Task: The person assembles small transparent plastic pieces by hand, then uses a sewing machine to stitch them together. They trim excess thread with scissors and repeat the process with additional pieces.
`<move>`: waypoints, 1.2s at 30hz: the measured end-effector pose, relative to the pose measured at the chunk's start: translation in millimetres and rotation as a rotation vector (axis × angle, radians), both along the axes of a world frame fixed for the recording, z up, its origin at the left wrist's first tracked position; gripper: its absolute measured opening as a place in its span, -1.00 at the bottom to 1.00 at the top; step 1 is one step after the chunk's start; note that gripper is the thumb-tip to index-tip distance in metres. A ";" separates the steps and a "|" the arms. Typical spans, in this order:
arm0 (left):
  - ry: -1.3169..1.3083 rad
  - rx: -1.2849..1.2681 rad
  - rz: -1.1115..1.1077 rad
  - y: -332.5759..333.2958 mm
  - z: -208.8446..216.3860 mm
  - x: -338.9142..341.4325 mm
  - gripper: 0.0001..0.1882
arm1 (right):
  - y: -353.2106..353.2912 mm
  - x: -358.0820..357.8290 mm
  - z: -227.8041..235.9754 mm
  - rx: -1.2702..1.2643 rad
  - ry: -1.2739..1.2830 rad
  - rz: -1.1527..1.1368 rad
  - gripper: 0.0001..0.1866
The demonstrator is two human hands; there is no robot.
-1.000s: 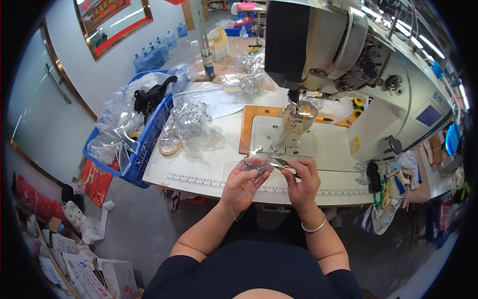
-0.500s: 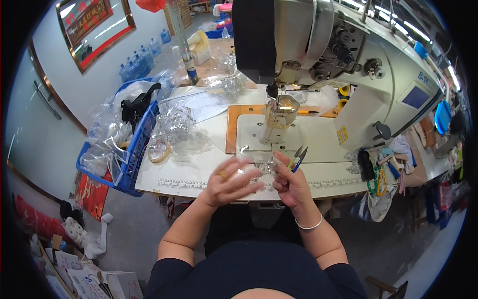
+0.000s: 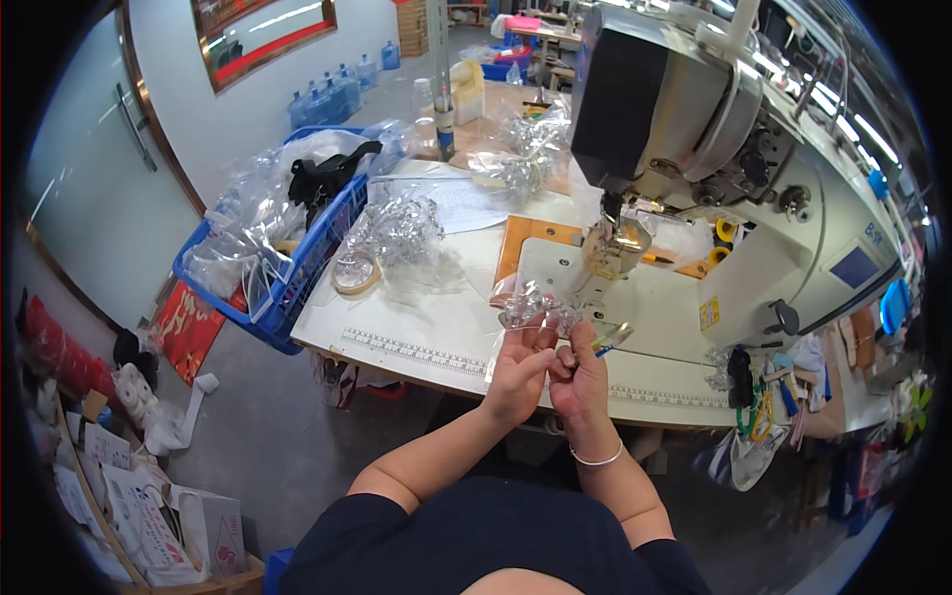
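Both hands meet in front of the sewing machine, just above the table's near edge. My left hand is closed around the lower edge of a crinkled clear plastic piece with silvery bits. My right hand pinches the same piece from the other side. A pair of small scissors sticks out past the right fingers, tucked in that hand. The fingertips partly overlap, so the exact grip on the plastic is hidden.
Left on the table lie a heap of clear silvery plastic pieces and a tape roll. A blue basket stands beside the table's left edge. A printed ruler runs along the front. Cords and tools hang at the right.
My left hand, blurred and spread before, has come in to the plastic beside my right hand and closed on it. The whole view has shifted leftward.
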State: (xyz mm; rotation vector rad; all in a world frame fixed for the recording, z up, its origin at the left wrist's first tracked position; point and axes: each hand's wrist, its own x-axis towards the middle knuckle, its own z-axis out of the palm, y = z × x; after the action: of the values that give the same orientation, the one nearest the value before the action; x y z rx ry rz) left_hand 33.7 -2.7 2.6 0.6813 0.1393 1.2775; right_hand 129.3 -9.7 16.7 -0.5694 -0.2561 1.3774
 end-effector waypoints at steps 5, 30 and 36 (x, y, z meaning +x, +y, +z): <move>-0.109 0.012 0.072 2.2 -2.5 5.6 -0.34 | -7.1 0.5 -4.7 -0.006 -0.138 -0.122 -0.42; 1.007 1.495 0.883 19.4 25.6 -69.9 -0.49 | -46.2 35.4 35.8 0.496 -1.788 -0.453 -0.74; 0.951 1.491 0.882 20.0 20.1 -70.8 -0.50 | -38.8 31.2 38.7 0.587 -1.774 -0.518 -0.75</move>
State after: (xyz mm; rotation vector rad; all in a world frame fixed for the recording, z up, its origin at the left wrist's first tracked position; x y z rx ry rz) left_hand -37.0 17.3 22.7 2.7283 0.2666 1.6468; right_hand 160.5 -48.5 55.4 -1.1033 -1.7068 -0.0728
